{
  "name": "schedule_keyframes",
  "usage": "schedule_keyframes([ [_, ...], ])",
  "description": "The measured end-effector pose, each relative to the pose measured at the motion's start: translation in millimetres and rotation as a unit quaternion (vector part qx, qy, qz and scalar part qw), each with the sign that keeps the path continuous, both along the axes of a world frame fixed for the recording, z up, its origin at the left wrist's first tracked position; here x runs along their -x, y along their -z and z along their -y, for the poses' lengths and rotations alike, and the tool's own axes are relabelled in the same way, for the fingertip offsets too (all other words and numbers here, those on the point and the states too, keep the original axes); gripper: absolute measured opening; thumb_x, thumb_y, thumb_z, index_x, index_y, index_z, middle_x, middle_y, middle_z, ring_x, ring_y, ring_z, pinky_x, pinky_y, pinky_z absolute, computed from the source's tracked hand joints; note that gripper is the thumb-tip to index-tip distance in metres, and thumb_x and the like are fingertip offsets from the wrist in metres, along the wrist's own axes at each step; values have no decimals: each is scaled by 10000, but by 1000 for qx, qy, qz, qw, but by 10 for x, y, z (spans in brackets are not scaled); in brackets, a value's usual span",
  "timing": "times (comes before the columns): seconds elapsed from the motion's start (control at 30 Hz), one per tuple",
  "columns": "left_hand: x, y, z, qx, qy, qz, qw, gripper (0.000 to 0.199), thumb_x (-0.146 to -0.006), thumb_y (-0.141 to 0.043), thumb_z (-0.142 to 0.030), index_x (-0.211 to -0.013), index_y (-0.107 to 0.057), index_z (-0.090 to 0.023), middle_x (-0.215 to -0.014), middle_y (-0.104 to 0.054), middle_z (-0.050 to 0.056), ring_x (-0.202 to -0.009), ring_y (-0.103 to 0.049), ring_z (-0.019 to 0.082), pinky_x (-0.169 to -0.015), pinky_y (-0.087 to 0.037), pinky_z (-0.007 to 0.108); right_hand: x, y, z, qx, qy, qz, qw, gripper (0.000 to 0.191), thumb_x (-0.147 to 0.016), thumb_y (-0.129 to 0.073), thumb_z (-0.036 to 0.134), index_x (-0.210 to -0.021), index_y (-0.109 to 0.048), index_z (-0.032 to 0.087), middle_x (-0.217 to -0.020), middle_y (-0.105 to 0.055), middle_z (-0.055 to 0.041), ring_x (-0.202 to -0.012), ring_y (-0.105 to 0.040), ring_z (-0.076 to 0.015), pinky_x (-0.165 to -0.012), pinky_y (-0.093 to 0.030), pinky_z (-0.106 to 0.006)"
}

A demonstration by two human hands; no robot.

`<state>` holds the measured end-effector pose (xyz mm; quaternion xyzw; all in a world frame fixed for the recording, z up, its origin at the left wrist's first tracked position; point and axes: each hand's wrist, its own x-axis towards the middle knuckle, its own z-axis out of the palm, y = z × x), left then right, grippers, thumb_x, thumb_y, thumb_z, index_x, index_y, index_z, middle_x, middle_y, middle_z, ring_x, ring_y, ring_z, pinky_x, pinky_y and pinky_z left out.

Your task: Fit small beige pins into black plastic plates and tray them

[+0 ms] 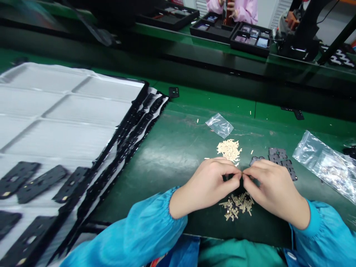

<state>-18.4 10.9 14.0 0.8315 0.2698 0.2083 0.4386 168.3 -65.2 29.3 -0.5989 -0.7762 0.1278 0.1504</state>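
Observation:
My left hand [211, 181] and my right hand [274, 185] meet over the green mat, fingertips almost touching. Each is closed in a pinch of thumb and forefinger; whatever lies between the tips is too small or hidden to name. Just beyond my left hand is a heap of small cream-coloured pieces [229, 149]. Below the fingertips lies a looser pile of small tan strips [237, 205]. Several flat black plates with cut-outs [279, 155] rest behind my right hand, which partly covers that group.
Stacked trays lined with white sheet [91, 137] fill the left side, with black plates [41, 181] on top. A small clear bag [219, 125] lies beyond the heap, a larger clear bag [325, 163] at right. Across the bench, a person in pink sleeves [246, 11] stands behind black trays [251, 37].

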Motion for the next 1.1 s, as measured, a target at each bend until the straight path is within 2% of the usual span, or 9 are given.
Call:
schedule_keyframes([
  [0.1,10,-24,8,-35,27,-21,999,212,-934,-573,-143,-791,-729,-160,-751,-722,14,-716,-619,163,-685,-451,304,-10,22,-21,0,8,-17,1000,291,-949,-512,208,-746,-719,197,-681,-662,-31,-699,-603,-200,-666,-408,-332],
  [0.23,29,-12,7,-21,35,-17,999,198,-938,-574,-146,-821,-733,-164,-788,-742,16,-742,-630,166,-707,-457,304,-47,50,-47,35,20,-91,995,229,-899,-554,189,-752,-729,207,-682,-673,-4,-695,-618,-182,-694,-433,-323],
  [0.33,44,3,8,6,25,-2,1000,214,-947,-562,-146,-819,-732,-170,-760,-733,4,-732,-619,156,-708,-457,294,-72,47,-58,64,13,-134,989,193,-904,-587,209,-807,-752,219,-713,-700,8,-710,-644,-175,-707,-456,-316],
  [0.5,33,36,44,41,-4,3,999,223,-934,-583,-149,-791,-753,-172,-680,-699,-7,-677,-605,141,-674,-446,279,-73,32,-52,43,-13,-121,992,233,-955,-561,217,-848,-767,198,-741,-709,-22,-725,-642,-192,-723,-469,-345],
  [0.63,5,72,84,36,-46,25,998,182,-900,-623,-137,-798,-770,-168,-635,-648,-17,-638,-585,130,-661,-439,272,-68,30,-48,21,-23,-123,992,246,-962,-557,206,-834,-765,183,-737,-704,-34,-705,-628,-194,-693,-462,-344],
  [0.7,6,77,90,24,-44,37,998,167,-902,-627,-132,-816,-767,-164,-670,-672,-9,-665,-595,134,-684,-449,276,-71,23,-50,16,-20,-135,991,234,-949,-562,195,-823,-759,182,-725,-695,-28,-695,-622,-187,-686,-456,-338],
  [0.9,78,31,40,6,24,62,998,174,-945,-602,-131,-847,-744,-154,-762,-732,16,-711,-596,140,-724,-463,286,-97,73,-136,68,26,-236,969,195,-832,-594,112,-728,-726,211,-669,-676,26,-653,-617,-141,-656,-444,-282],
  [1.0,139,9,11,42,11,74,996,162,-930,-620,-127,-830,-742,-164,-782,-736,15,-721,-607,137,-705,-459,275,-121,199,-222,93,67,-259,959,197,-810,-607,95,-687,-708,210,-695,-701,20,-672,-631,-140,-662,-446,-276],
  [1.1,207,19,-19,105,-18,61,992,158,-925,-622,-163,-829,-746,-174,-773,-721,17,-691,-588,137,-627,-430,263,-136,312,-274,91,101,-206,969,235,-852,-646,177,-619,-661,201,-657,-649,-1,-658,-581,-157,-654,-415,-304],
])
